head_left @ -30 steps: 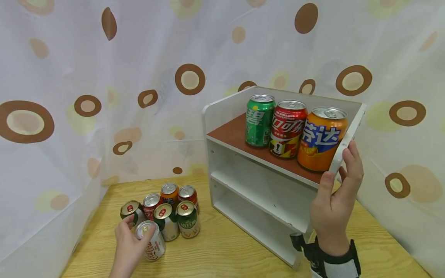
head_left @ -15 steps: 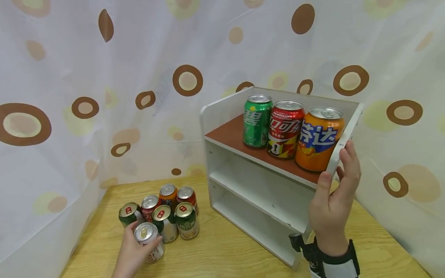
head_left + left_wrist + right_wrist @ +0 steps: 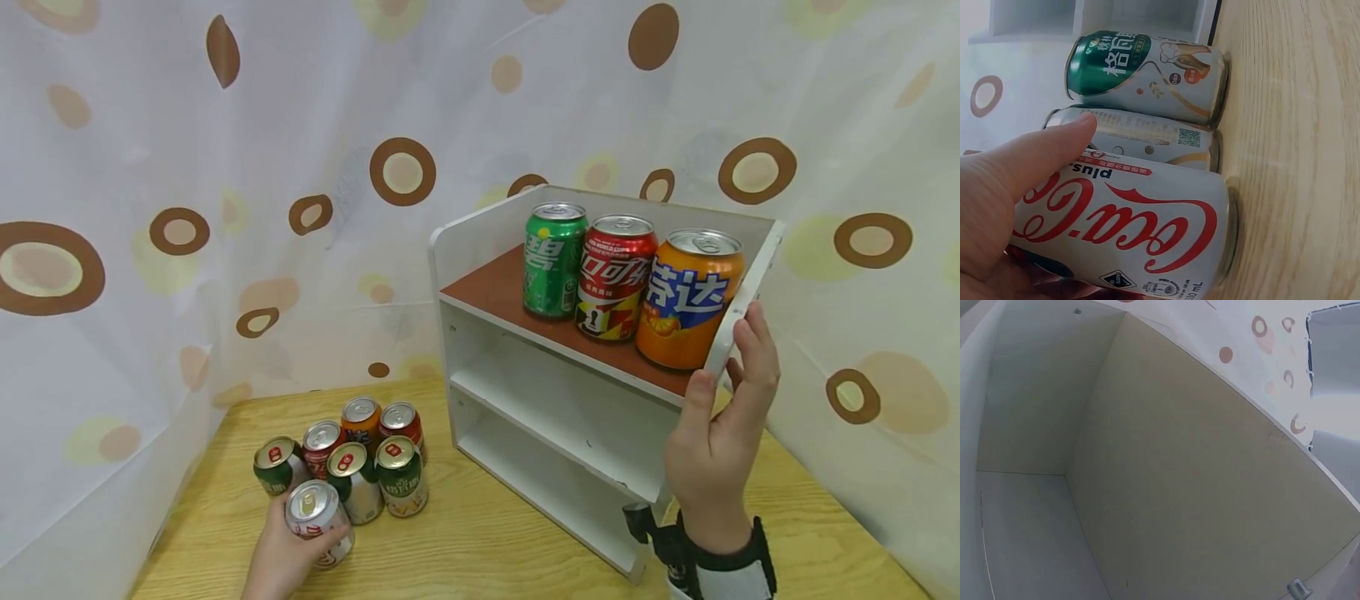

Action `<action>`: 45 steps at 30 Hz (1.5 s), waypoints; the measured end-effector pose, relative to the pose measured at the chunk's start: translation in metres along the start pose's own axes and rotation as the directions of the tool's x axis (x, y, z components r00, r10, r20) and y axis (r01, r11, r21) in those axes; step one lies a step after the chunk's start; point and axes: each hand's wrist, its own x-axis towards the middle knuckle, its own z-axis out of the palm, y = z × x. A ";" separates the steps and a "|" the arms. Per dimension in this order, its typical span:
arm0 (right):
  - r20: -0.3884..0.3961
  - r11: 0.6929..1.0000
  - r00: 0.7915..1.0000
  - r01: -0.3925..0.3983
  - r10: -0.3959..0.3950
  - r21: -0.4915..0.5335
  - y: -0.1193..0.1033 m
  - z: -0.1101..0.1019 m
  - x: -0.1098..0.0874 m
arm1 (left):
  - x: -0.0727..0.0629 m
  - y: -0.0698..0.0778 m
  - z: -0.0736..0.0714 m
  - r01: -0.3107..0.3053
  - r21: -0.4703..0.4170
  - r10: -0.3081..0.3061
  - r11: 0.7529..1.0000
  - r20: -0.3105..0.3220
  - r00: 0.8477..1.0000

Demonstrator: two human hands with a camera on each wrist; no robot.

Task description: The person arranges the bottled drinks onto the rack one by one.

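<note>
While one white can (image 3: 315,512) in left hand (image 3: 283,552), six cans (image 3: 351,481) nearby

At lower left, the Coca-Cola can (image 3: 313,510) is white with red letters; the backdrop (image 3: 457,100) above shows brown rings.

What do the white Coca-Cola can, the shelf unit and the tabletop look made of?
White Coca-Cola can: printed metal, probably aluminium; shiny silvery lid.
Shelf unit: probably coated board; smooth white panels.
Tabletop: wood or wood-look laminate, pale visible grain; can't tell which.
</note>
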 end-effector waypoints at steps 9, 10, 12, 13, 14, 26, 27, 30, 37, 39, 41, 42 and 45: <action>0.002 1.000 1.000 0.002 -0.002 0.004 0.006 -0.001 -0.002 | 0.005 -0.012 0.002 -0.056 0.019 0.056 0.998 0.019 0.998; 0.002 1.000 1.000 0.001 -0.001 0.006 0.006 -0.001 -0.002 | 0.006 -0.014 0.002 -0.051 0.016 0.051 0.999 0.024 0.998; -0.001 1.000 1.000 0.000 0.000 0.009 0.006 -0.001 -0.002 | 0.006 -0.015 0.003 -0.047 0.016 0.047 0.999 0.025 0.999; -0.002 1.000 1.000 0.001 -0.001 0.009 0.006 -0.001 -0.002 | 0.006 -0.016 0.003 -0.045 0.019 0.045 0.999 0.025 0.999; -0.004 1.000 1.000 0.002 -0.002 0.010 0.006 -0.001 -0.002 | 0.006 -0.016 0.003 -0.042 0.017 0.041 0.999 0.025 0.999; -0.007 1.000 1.000 -0.002 0.002 0.010 0.006 -0.001 -0.001 | 0.003 -0.021 0.008 -0.029 0.034 0.030 0.999 -0.030 0.999; -0.005 1.000 1.000 0.002 -0.002 0.009 0.006 -0.002 -0.002 | 0.003 -0.022 0.009 -0.029 0.040 0.030 0.999 -0.038 0.999; 0.000 1.000 1.000 0.009 -0.009 0.012 0.007 -0.002 -0.002 | 0.003 -0.024 0.010 -0.028 0.058 0.031 0.998 -0.055 0.998; -0.006 1.000 1.000 0.003 -0.002 0.026 0.007 -0.001 -0.002 | -0.004 -0.018 0.003 -0.034 0.092 0.044 0.995 -0.108 0.993; -0.006 1.000 1.000 0.000 0.000 0.023 0.006 -0.001 -0.002 | -0.006 -0.013 -0.001 -0.030 0.101 0.042 0.994 -0.118 0.992; -0.007 1.000 1.000 -0.003 0.003 0.025 0.006 -0.001 -0.001 | -0.009 -0.008 -0.004 -0.025 0.105 0.038 0.994 -0.125 0.991; -0.008 1.000 1.000 -0.003 0.003 0.025 0.006 -0.001 -0.001 | -0.010 -0.006 -0.006 -0.028 0.106 0.042 0.994 -0.128 0.991; -0.003 1.000 1.000 -0.001 0.001 0.018 0.006 -0.002 -0.001 | -0.013 0.003 -0.010 -0.030 0.104 0.045 0.994 -0.143 0.989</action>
